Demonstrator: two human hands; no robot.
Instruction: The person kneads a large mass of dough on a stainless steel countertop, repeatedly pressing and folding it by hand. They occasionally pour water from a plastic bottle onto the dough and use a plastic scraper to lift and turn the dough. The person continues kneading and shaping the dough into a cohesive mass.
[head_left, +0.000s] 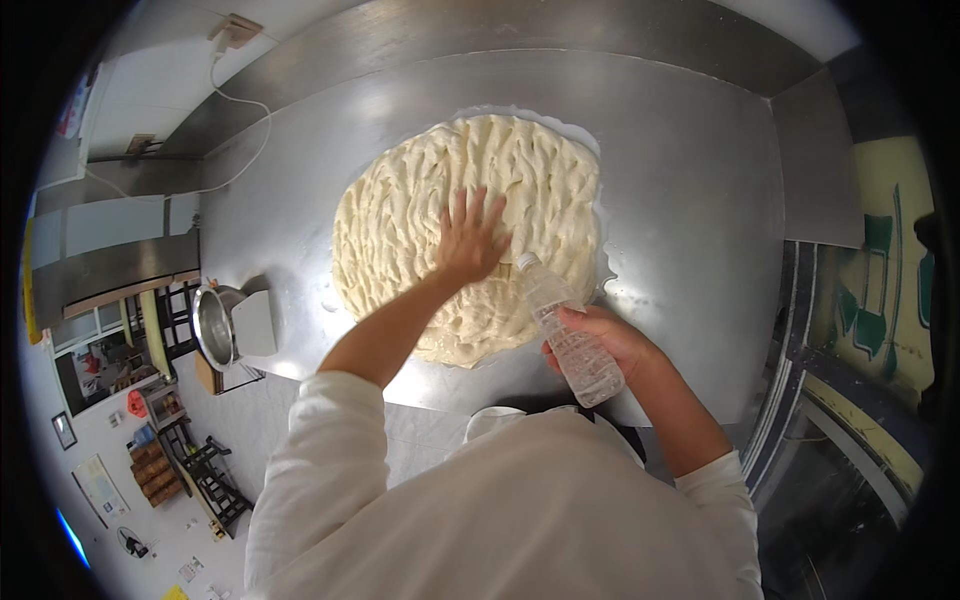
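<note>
A broad, flattened slab of pale dough lies on the stainless steel worktop, its surface covered in finger-like ridges and dimples. My left hand rests palm down on the middle of the dough with its fingers spread. In my right hand is a clear plastic bottle, gripped around its body. The bottle tilts with its white-capped end toward the dough, close to my left hand. Liquid wets the worktop around the dough's far and right edges. Whether the bottle holds any liquid I cannot tell.
At the worktop's left edge stands a metal bowl beside a flat pale scraper. A white cable hangs from a wall socket onto the upper left. Steel panels border the back and right. Dark stools stand farther left.
</note>
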